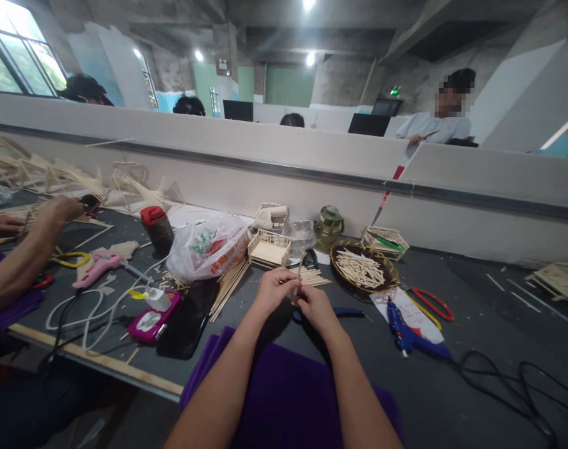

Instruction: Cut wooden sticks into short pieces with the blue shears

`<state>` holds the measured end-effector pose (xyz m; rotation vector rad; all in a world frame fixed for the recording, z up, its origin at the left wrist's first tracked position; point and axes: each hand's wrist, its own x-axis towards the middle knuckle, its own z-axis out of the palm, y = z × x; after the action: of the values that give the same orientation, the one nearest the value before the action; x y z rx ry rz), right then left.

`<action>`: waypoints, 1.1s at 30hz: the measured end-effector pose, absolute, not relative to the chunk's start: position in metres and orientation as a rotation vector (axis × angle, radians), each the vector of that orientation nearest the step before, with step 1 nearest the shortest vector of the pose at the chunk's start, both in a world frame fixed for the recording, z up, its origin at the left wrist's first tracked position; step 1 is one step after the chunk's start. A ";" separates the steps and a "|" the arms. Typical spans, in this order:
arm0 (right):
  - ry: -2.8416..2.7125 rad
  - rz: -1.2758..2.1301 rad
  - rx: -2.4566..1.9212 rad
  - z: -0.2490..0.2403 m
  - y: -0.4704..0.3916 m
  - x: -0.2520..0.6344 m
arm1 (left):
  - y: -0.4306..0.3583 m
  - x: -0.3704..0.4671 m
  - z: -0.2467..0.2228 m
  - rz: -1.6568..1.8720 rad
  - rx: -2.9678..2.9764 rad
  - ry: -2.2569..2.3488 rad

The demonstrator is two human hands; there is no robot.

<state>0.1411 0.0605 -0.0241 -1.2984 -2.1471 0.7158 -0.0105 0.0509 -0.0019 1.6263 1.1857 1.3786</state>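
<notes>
My left hand and my right hand meet above the table, just in front of a bundle of thin sticks. Between their pinched fingertips is a small, thin wooden piece that points upward. Behind my left hand stands a small box-shaped stick model. A round wicker basket holding many short sticks is to the right of my right hand. Dark blue-handled pliers lie beside my right hand, partly hidden by it.
Left: a plastic bag, red-lidded bottle, black phone, pink power adapter, pink glue gun and a co-worker's arm. Right: red-handled pliers and a blue glue gun with its cord. A green jar stands behind.
</notes>
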 end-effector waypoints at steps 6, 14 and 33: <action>-2.159 0.701 -1.309 -0.027 0.062 0.140 | 0.051 -0.001 -0.004 1.403 1.358 1.076; -2.186 0.683 -1.363 -0.027 0.062 0.140 | 0.052 0.002 -0.009 1.376 1.308 1.034; -2.293 0.573 -1.545 0.003 0.046 0.173 | 0.050 0.005 -0.009 1.407 1.291 1.038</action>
<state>0.1732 0.0455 0.0025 -1.5449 -2.2934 0.5731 0.0045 0.0498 -0.0094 1.2915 1.0384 1.4072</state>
